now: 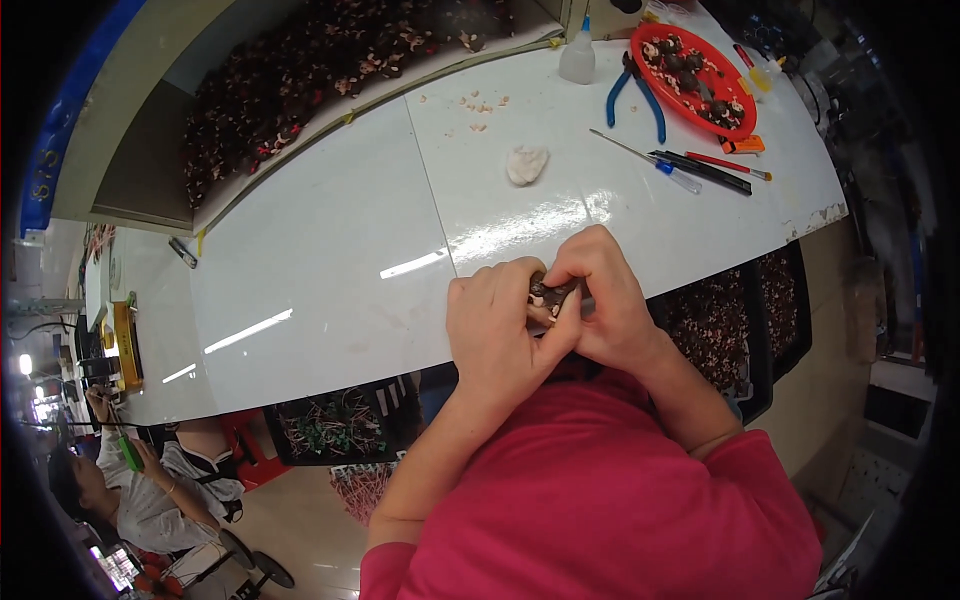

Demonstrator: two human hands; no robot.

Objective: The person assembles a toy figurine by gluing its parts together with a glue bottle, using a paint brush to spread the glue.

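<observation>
My left hand point(492, 325) and my right hand point(610, 310) meet at the near edge of the white table. Between them they grip a small dark brown piece with pale parts point(546, 294), fingers and thumbs closed around it. Its lower side is partly covered by my fingers, and its exact kind is unclear. Beyond my hands a crumpled white wad point(526, 165) lies on the white tabletop point(330, 230). To its right are a screwdriver point(679, 178), a black slim tool point(712, 173), a red-handled brush point(728, 164) and blue-handled pliers point(651, 107).
A red basket point(737, 126) holds similar brown pieces at the far right, near a squeeze bottle point(577, 60). A large bin point(135, 165) of brown pieces stands at the back left. Black crates point(765, 330) sit below the table edge. Another person point(165, 500) works at left.
</observation>
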